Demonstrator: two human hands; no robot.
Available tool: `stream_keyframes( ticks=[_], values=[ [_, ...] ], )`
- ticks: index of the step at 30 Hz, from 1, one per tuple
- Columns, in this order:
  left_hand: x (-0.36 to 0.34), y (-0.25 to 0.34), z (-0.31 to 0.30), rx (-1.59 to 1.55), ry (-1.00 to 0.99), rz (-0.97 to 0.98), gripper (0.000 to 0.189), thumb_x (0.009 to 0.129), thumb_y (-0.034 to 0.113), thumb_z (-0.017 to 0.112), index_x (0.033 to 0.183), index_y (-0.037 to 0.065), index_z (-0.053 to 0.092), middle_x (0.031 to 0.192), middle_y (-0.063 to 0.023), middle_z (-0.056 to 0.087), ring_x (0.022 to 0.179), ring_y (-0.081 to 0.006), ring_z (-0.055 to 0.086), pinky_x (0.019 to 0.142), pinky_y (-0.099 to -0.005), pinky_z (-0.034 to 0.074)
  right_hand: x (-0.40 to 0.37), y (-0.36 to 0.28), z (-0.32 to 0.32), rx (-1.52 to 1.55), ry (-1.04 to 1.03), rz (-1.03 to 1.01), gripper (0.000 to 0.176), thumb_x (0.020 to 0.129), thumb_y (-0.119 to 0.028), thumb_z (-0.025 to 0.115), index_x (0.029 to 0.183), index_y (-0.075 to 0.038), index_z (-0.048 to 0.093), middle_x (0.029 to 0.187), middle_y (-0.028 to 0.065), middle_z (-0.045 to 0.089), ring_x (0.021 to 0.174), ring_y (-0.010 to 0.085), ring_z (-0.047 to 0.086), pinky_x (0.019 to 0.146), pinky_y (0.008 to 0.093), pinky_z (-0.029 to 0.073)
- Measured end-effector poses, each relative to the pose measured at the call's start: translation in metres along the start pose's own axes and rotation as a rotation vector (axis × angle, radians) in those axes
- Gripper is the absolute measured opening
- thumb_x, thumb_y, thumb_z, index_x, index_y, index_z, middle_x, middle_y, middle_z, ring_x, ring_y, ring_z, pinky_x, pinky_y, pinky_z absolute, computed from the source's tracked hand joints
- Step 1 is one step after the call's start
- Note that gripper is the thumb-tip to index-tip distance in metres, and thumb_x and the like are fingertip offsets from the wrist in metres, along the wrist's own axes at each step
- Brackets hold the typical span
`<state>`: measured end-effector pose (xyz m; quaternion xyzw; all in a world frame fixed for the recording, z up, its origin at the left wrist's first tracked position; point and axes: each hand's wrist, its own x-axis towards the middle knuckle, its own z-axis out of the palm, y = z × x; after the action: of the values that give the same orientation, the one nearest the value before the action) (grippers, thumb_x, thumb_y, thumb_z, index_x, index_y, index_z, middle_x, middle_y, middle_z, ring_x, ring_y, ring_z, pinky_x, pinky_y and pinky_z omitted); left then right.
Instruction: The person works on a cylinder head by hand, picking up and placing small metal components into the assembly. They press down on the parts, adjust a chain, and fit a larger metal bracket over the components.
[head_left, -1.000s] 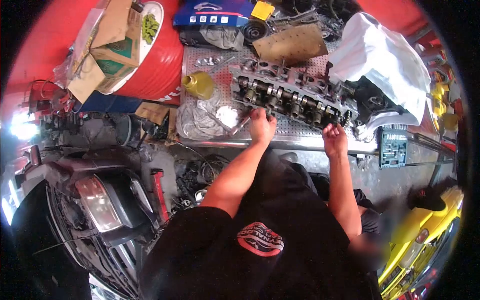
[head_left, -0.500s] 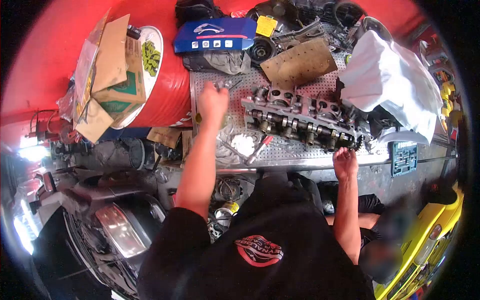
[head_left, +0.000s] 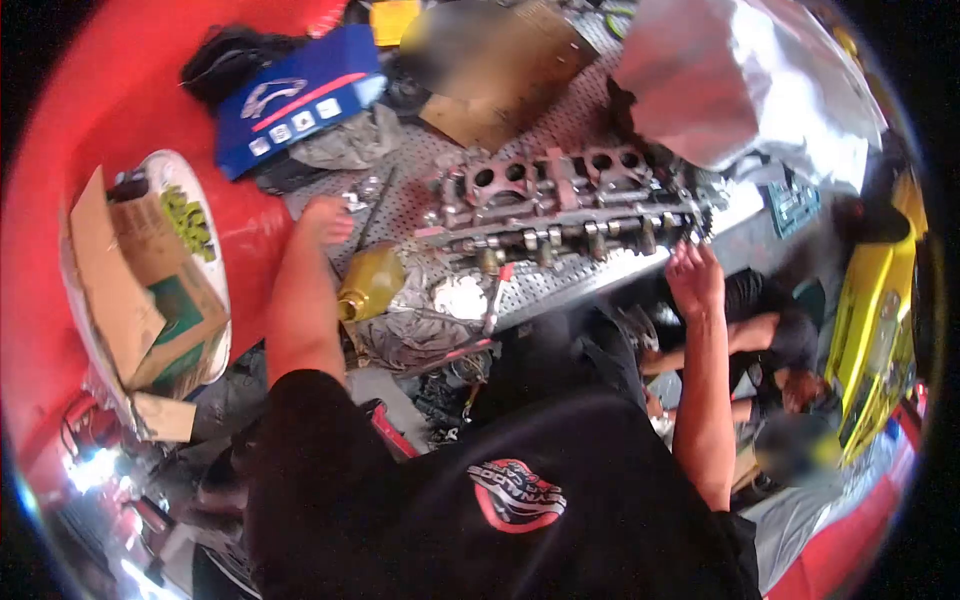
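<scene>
A metal cylinder head [head_left: 560, 205] with round bores and a camshaft along its near side lies on a perforated metal bench top [head_left: 535, 290]. My right hand [head_left: 695, 275] is at its right end, fingers bent together by the toothed sprocket [head_left: 700, 222]; what they pinch is too small to tell. Blurred, my left hand [head_left: 328, 220] is beside small shiny metal parts [head_left: 364, 192] at the bench's left side; its grip is unclear. Nearer me are a yellowish bottle [head_left: 372, 282], a crumpled white wad [head_left: 461, 297] and a red-handled tool [head_left: 498, 295].
A blue box [head_left: 300, 100] and brown cardboard [head_left: 500, 85] lie at the back. Silvery sheeting [head_left: 740, 80] covers things at the back right. An open carton [head_left: 160, 290] stands on the left. Another person's arm [head_left: 735, 335] shows below the bench, at right.
The whole view has turned and shifted, so the bench now slants. The yellowish bottle shows more fully. My left hand remains near the small metal parts, my right hand at the cylinder head's right end.
</scene>
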<state>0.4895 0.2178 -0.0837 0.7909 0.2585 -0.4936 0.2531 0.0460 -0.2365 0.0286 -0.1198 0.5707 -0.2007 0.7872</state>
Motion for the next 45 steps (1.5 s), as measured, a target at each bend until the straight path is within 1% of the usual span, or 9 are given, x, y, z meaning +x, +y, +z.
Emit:
stream_keyframes(
  ticks=[5, 10, 12, 15, 19, 20, 29, 36, 45],
  values=[
    [-0.035, 0.007, -0.027, 0.147, 0.237, 0.216, 0.036, 0.083, 0.036, 0.064, 0.1, 0.004, 0.059, 0.072, -0.0059, 0.061, 0.07, -0.0229, 0.061, 0.063, -0.0385, 0.051, 0.008, 0.008, -0.005, 0.044, -0.033, -0.067, 0.014, 0.096, -0.011, 0.043, 0.102, 0.001, 0.045, 0.09, 0.0085, 0.052, 0.08, 0.0177, 0.053, 0.068, 0.0291, 0.046],
    [-0.189, 0.015, 0.021, 0.273, 0.572, 0.878, 0.021, 0.085, 0.019, 0.064, 0.098, 0.003, 0.058, 0.078, -0.0063, 0.063, 0.073, -0.0147, 0.06, 0.066, -0.0278, 0.049, 0.019, 0.01, -0.013, -0.012, -0.031, -0.181, 0.016, 0.089, -0.004, 0.052, 0.101, 0.002, 0.045, 0.09, 0.0091, 0.052, 0.079, 0.0195, 0.053, 0.072, 0.0298, 0.048],
    [-0.278, 0.007, 0.077, 0.257, 0.509, 1.003, 0.02, 0.084, 0.017, 0.064, 0.096, 0.003, 0.059, 0.082, -0.0053, 0.064, 0.074, -0.0122, 0.06, 0.068, -0.0263, 0.048, 0.015, 0.011, -0.008, 0.029, -0.035, -0.197, 0.015, 0.088, -0.004, 0.053, 0.101, 0.002, 0.046, 0.092, 0.0103, 0.052, 0.081, 0.0207, 0.053, 0.074, 0.0303, 0.048],
    [-0.301, -0.037, 0.154, 0.067, -0.159, 1.086, 0.012, 0.084, 0.012, 0.064, 0.092, 0.005, 0.058, 0.08, -0.0026, 0.062, 0.07, -0.0093, 0.057, 0.064, -0.0241, 0.048, 0.008, 0.013, 0.005, 0.148, 0.031, -0.111, 0.017, 0.091, -0.008, 0.05, 0.102, 0.004, 0.044, 0.094, 0.0124, 0.049, 0.086, 0.0223, 0.052, 0.078, 0.0331, 0.049],
    [-0.239, -0.106, 0.286, 0.113, -0.039, 1.094, 0.016, 0.083, 0.009, 0.064, 0.094, 0.001, 0.054, 0.076, -0.0053, 0.061, 0.061, -0.0104, 0.057, 0.05, -0.0243, 0.046, 0.035, 0.011, -0.007, 0.226, 0.007, -0.106, 0.014, 0.093, -0.009, 0.048, 0.098, 0.004, 0.046, 0.088, 0.0114, 0.05, 0.083, 0.0229, 0.053, 0.074, 0.0345, 0.05],
    [-0.22, -0.113, 0.312, -0.119, -0.225, 0.819, 0.019, 0.083, 0.008, 0.062, 0.098, 0.001, 0.053, 0.076, -0.0066, 0.061, 0.058, -0.0122, 0.057, 0.049, -0.0247, 0.047, 0.043, 0.01, -0.012, 0.225, -0.002, -0.14, 0.014, 0.093, -0.009, 0.048, 0.097, 0.004, 0.047, 0.087, 0.0111, 0.05, 0.082, 0.023, 0.053, 0.073, 0.0342, 0.05],
    [-0.211, -0.08, 0.377, -0.549, -0.171, 0.418, 0.021, 0.083, 0.01, 0.061, 0.101, 0.003, 0.051, 0.073, -0.0075, 0.061, 0.055, -0.0151, 0.058, 0.045, -0.0286, 0.048, 0.032, 0.009, -0.021, -0.132, -0.212, -0.265, 0.014, 0.091, -0.015, 0.054, 0.094, -0.002, 0.052, 0.083, 0.0079, 0.056, 0.073, 0.0189, 0.056, 0.068, 0.0311, 0.051],
    [-0.242, -0.067, 0.409, -0.569, -0.099, 0.503, 0.014, 0.081, 0.011, 0.064, 0.089, 0.003, 0.056, 0.067, -0.0058, 0.06, 0.05, -0.0123, 0.056, 0.04, -0.0262, 0.044, 0.013, 0.004, -0.018, -0.31, -0.131, -0.182, 0.022, 0.086, -0.021, 0.064, 0.092, -0.005, 0.051, 0.077, 0.0065, 0.06, 0.06, 0.0145, 0.057, 0.051, 0.0272, 0.051],
    [-0.186, -0.075, 0.46, -0.236, 0.366, 0.651, 0.031, 0.071, 0.025, 0.074, 0.084, 0.001, 0.059, 0.079, -0.0172, 0.065, 0.078, -0.0331, 0.064, 0.072, -0.0404, 0.049, 0.019, 0.003, -0.065, -0.596, -0.163, -0.042, 0.032, 0.088, -0.035, 0.059, 0.096, -0.006, 0.048, 0.076, 0.0036, 0.056, 0.059, 0.0182, 0.056, 0.05, 0.0306, 0.047]
  ],
)
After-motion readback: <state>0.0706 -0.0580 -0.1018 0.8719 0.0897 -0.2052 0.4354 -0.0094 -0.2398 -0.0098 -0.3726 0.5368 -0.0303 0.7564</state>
